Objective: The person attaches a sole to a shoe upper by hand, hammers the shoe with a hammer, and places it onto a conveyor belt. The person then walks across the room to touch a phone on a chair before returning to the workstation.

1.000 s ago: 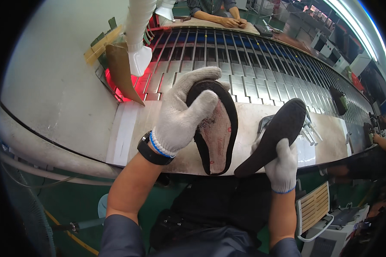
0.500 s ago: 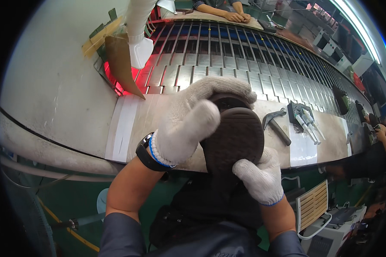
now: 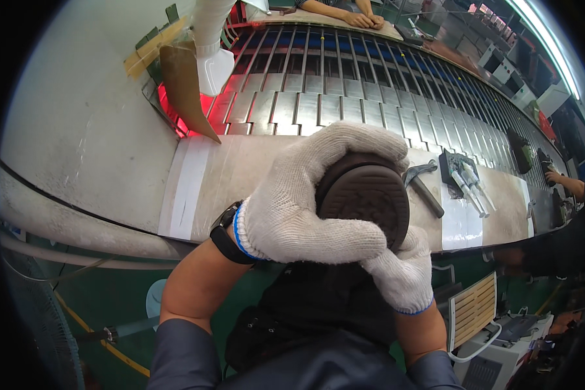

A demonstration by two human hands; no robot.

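A dark brown shoe is held over the bench's front edge, its ridged sole turned up toward me. My left hand, in a white knitted glove, wraps round it from the left. The left fingers curl over its far end and the thumb lies across the sole. At the near right edge of the shoe, my gloved right hand is closed on it, close to the left thumb. The gloves cover much of the shoe's near part. A claw-like hammer lies on the bench just right of the shoe.
Beyond the bench runs a slatted metal conveyor. Two white syringes rest at a black holder. A cardboard flap and white duct stand left. Another person's hands rest across the conveyor.
The left thumb has come down across the sole, and the left hand has moved right round the shoe. The shoe's visible sole has shifted slightly and tilted.
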